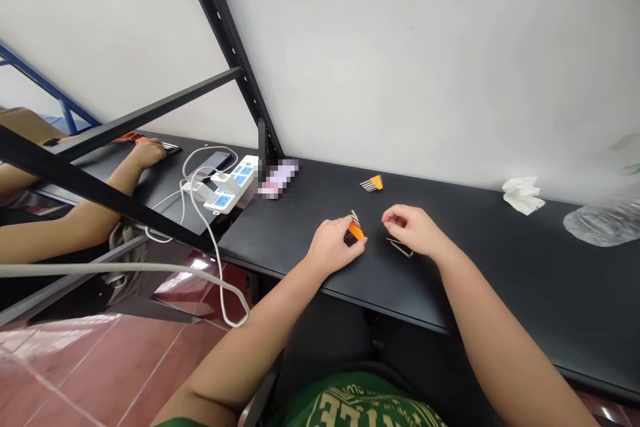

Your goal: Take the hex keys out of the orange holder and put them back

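A person seated at a black tabletop works with both bare hands near its front edge. The left hand rests on the surface, its fingers wrapped around an orange hex key holder with metal key ends sticking up from its top. The right hand hovers just beside it, fingers curled loosely with the fingertips pinched close together; whether they grip anything cannot be told. Under this hand a few loose hex keys lie flat on the tabletop. Farther back, near the white wall, lies a second orange hex key set, well apart from both hands. To the right sit a crumpled white tissue and a clear plastic bag. To the left, a white power strip with blue sockets trails white cables, and beyond a black frame another person's hand rests on the tabletop.
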The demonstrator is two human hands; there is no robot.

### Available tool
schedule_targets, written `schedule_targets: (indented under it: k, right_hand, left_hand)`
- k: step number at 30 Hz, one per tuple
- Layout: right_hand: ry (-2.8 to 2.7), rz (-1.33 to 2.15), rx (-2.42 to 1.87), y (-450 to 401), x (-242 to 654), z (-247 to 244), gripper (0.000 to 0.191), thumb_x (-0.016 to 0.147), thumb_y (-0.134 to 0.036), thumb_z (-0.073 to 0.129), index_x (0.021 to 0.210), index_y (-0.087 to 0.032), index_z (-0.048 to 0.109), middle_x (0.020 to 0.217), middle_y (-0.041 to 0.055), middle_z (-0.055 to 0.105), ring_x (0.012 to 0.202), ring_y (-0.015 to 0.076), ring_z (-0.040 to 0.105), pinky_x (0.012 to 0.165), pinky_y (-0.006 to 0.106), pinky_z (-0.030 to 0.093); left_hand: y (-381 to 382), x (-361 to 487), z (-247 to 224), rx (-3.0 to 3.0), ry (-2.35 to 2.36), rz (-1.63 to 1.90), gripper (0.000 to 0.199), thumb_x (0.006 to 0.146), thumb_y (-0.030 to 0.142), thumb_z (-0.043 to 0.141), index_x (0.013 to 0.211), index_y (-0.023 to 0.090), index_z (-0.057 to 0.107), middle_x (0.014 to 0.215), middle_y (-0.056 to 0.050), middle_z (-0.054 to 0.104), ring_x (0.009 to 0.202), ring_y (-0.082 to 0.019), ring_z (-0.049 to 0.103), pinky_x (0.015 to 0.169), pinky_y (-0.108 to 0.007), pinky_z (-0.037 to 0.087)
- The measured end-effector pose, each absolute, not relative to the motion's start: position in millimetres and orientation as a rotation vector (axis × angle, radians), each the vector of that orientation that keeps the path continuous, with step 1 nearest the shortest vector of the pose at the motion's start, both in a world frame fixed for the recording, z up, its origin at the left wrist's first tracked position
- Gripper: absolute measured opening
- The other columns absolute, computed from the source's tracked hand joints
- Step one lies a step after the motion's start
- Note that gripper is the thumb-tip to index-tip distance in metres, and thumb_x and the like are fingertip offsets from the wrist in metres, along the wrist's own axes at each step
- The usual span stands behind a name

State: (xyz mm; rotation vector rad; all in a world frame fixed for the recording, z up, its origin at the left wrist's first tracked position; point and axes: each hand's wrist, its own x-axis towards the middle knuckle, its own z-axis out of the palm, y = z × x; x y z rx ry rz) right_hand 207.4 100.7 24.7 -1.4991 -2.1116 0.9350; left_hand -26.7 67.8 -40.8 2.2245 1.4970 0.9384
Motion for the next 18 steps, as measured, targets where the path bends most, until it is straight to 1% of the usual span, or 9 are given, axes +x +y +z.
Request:
schedule_targets:
  k: [3, 6, 9, 13, 15, 18]
  right_hand:
    - [-2.411, 0.821, -1.571, 107.1, 226.7, 25.6, 0.008, 0.08, -0.025, 0.064, 0.079, -0.019, 0.07, 0.091, 0.0054, 0.065, 0.077, 0.0159, 0.059, 0.067, 0.027, 0.046]
    - [-2.553, 0.813, -1.652, 108.8, 235.0, 21.8, 0.008, 0.079, -0.019, 0.063, 0.078, -0.02, 0.071, 0.093, 0.0063, 0.066, 0.08, 0.0176, 0.06, 0.063, 0.027, 0.043]
    - [-2.593, 0.71, -1.673, 106.4, 231.1, 17.5, 0.009, 0.075, -0.012, 0.062, 0.073, -0.02, 0.068, 0.089, 0.0071, 0.065, 0.077, 0.0178, 0.058, 0.061, 0.027, 0.039]
    - [-2.64, 0.451, -1.678, 101.5, 218.3, 18.1, 0.011, 0.072, -0.012, 0.063, 0.065, -0.018, 0.058, 0.082, 0.0086, 0.063, 0.077, 0.0193, 0.055, 0.061, 0.029, 0.034]
    - [-2.618, 0.454, -1.617, 99.6, 213.3, 20.6, 0.01, 0.075, -0.013, 0.061, 0.069, -0.018, 0.055, 0.082, 0.0067, 0.062, 0.075, 0.0172, 0.053, 0.062, 0.028, 0.035]
    - [-2.501, 0.669, -1.462, 96.8, 207.7, 23.1, 0.005, 0.08, -0.016, 0.057, 0.08, -0.019, 0.054, 0.081, 0.0013, 0.063, 0.069, 0.0127, 0.053, 0.064, 0.025, 0.038]
  left_hand:
    - [68.0, -26.6, -41.8, 2.224, 1.5, 0.938, 0.029, 0.086, 0.043, 0.07, 0.103, 0.021, 0.061, 0.087, -0.001, 0.071, 0.078, -0.02, 0.066, 0.079, -0.037, 0.049]
    - [68.6, -26.7, -42.9, 2.227, 1.503, 0.94, 0.031, 0.086, 0.043, 0.07, 0.106, 0.021, 0.061, 0.09, -0.002, 0.071, 0.079, -0.021, 0.066, 0.08, -0.038, 0.049]
    - [68.5, -26.9, -43.5, 2.233, 1.502, 0.942, 0.032, 0.086, 0.043, 0.07, 0.107, 0.021, 0.061, 0.092, -0.002, 0.072, 0.08, -0.021, 0.066, 0.08, -0.038, 0.05]
    - [68.0, -27.2, -42.6, 2.241, 1.469, 0.926, 0.031, 0.086, 0.043, 0.07, 0.106, 0.021, 0.061, 0.092, -0.002, 0.072, 0.08, -0.021, 0.066, 0.081, -0.038, 0.049]
    - [68.1, -27.4, -41.9, 2.245, 1.449, 0.921, 0.032, 0.086, 0.043, 0.07, 0.108, 0.021, 0.061, 0.091, -0.002, 0.071, 0.081, -0.021, 0.066, 0.082, -0.038, 0.049]
    - [68.5, -27.5, -41.3, 2.245, 1.442, 0.933, 0.034, 0.086, 0.043, 0.071, 0.11, 0.021, 0.061, 0.09, -0.002, 0.07, 0.081, -0.021, 0.065, 0.082, -0.038, 0.049]
